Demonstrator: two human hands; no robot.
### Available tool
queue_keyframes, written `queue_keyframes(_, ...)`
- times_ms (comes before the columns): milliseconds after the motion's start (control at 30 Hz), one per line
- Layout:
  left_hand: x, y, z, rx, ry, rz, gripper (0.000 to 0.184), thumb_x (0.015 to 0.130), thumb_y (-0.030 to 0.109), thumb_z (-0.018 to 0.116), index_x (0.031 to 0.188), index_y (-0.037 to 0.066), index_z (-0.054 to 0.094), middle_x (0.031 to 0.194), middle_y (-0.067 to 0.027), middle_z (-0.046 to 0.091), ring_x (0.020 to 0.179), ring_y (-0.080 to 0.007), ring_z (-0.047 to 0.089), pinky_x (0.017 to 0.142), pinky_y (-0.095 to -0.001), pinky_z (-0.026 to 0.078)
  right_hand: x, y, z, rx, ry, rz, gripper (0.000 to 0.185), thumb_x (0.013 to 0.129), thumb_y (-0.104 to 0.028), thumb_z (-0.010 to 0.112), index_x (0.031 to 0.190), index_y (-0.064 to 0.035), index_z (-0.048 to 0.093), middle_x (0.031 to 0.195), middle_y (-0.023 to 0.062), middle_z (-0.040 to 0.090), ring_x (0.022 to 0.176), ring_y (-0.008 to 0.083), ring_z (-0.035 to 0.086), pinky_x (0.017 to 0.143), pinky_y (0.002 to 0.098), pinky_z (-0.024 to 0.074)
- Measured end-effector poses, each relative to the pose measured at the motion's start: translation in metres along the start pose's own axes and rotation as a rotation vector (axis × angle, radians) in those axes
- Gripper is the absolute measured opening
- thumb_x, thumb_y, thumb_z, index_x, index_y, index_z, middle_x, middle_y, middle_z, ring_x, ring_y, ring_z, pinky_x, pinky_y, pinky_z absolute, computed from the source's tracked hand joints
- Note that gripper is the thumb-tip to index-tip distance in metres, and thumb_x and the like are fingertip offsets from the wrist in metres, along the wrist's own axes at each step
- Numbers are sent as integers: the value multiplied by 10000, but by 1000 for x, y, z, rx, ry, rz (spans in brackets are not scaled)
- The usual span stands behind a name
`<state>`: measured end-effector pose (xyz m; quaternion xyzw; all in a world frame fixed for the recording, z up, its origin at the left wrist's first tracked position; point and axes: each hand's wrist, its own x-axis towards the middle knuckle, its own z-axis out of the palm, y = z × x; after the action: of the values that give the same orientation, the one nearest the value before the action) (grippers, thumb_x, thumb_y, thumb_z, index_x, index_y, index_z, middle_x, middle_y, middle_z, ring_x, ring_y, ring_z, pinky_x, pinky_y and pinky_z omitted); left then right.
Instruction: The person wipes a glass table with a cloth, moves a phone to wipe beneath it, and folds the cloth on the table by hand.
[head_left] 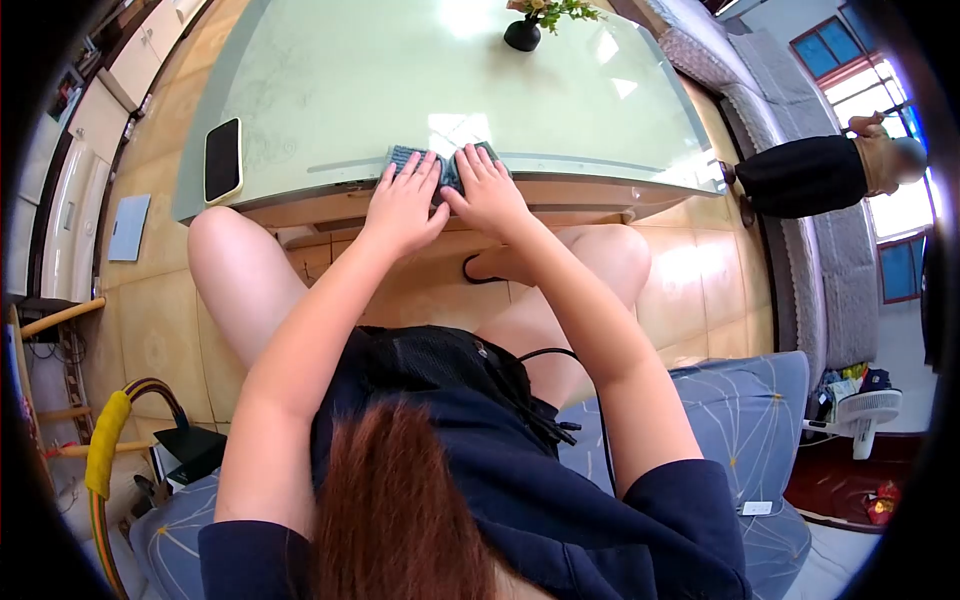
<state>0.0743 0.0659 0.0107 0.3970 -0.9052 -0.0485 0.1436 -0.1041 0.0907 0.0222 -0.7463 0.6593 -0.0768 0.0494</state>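
A folded blue-green cloth point(402, 157) lies at the near edge of the glass-topped table point(330, 90). My left hand point(407, 205) rests flat on its left part, fingers stretched out and a little apart. On its right part lies my right hand point(487, 195), also flat with the fingers extended. The thumbs come close together over the middle of the cloth. Much of the cloth is hidden under both hands.
A phone point(223, 160) lies at the table's left end. Farther back stands a dark vase point(522, 35) with flowers. Another person point(815, 175) stands at the right by a grey sofa point(845, 270). A white fan point(868, 410) is at the lower right.
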Motion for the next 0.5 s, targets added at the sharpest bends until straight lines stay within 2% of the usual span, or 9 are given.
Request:
queue_keyframes(200, 16, -4, 6, -29, 10, 20, 613, 882, 277, 440, 1430, 16, 357, 1517, -109, 331, 1399, -277, 311, 1142, -477, 230, 14, -3, 8, 38, 91, -30, 758, 918, -475, 431, 1468, 12, 245, 1521, 218, 264, 1425, 335, 238, 1157, 452, 195)
queue_keyframes(233, 24, -6, 7, -31, 3, 13, 613, 875, 259, 435, 1432, 16, 354, 1517, -108, 330, 1399, -278, 309, 1143, -476, 230, 22, -3, 7, 9, 69, -25, 767, 908, -438, 440, 1484, 4, 191, 1521, 217, 266, 1420, 333, 252, 1154, 450, 211)
queue_keyframes(433, 23, -1, -1, -11, -86, -9, 632, 855, 242, 436, 1435, 9, 343, 1524, -122, 311, 1404, -283, 299, 1145, -472, 228, 23, -8, -6, 25, -24, -30, 789, 884, -390, 473, 1496, -12, 149, 1504, 219, 298, 1400, 353, 292, 1137, 461, 253)
queue_keyframes(500, 7, 2, -5, -34, -48, 13, 641, 848, 243, 445, 1435, 7, 342, 1525, -126, 307, 1404, -284, 299, 1146, -473, 226, 8, -13, -8, 33, -10, -65, 793, 874, -375, 489, 1496, -14, 154, 1499, 221, 306, 1398, 357, 294, 1135, 463, 256)
